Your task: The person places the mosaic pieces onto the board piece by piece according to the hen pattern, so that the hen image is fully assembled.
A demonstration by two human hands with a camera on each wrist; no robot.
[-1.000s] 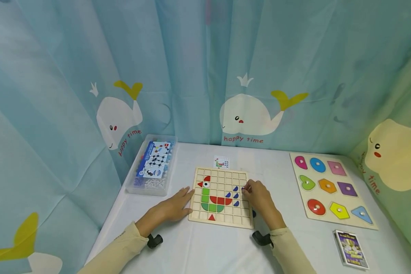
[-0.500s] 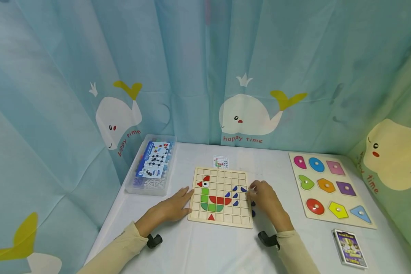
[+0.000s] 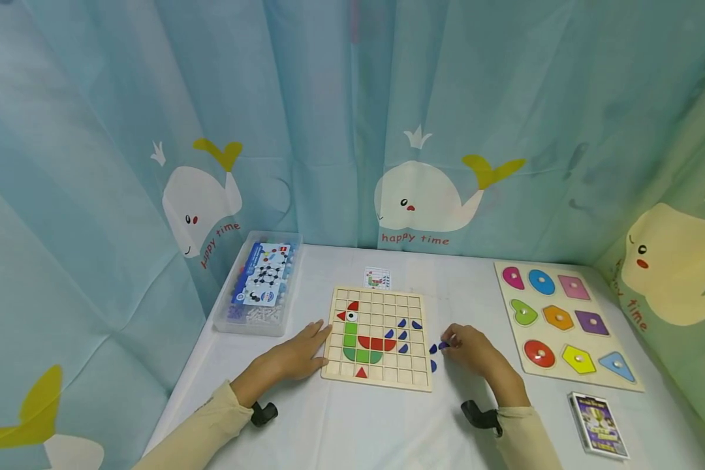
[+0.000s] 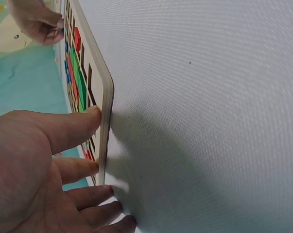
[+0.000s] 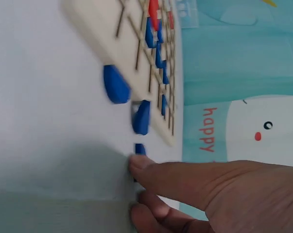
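A wooden grid board [image 3: 388, 380] lies on the table, with red, green and blue pieces in its cells forming a bird shape. My left hand [image 3: 296, 356] rests against its left edge, fingers fairly straight; in the left wrist view the thumb [image 4: 76, 128] touches the board's rim. Off the right edge, my right hand [image 3: 472, 351] pinches a blue quarter-round piece [image 3: 443, 345] between thumb and fingers at the table. Two more loose blue pieces lie beside the board: one blue piece [image 5: 142, 117] close by, another blue piece [image 5: 116, 85] farther along the edge.
A small pattern card [image 3: 378, 278] lies behind the board. At the left stands a clear plastic case [image 3: 252, 326] of small parts. A knobbed shape puzzle [image 3: 555, 343] and a card box [image 3: 598, 425] lie at the right. A curtain [image 3: 329, 130] hangs behind.
My right hand has let go of a blue piece in a right-hand cell of the board and moved right and toward me to a loose blue piece. The left hand stays put.
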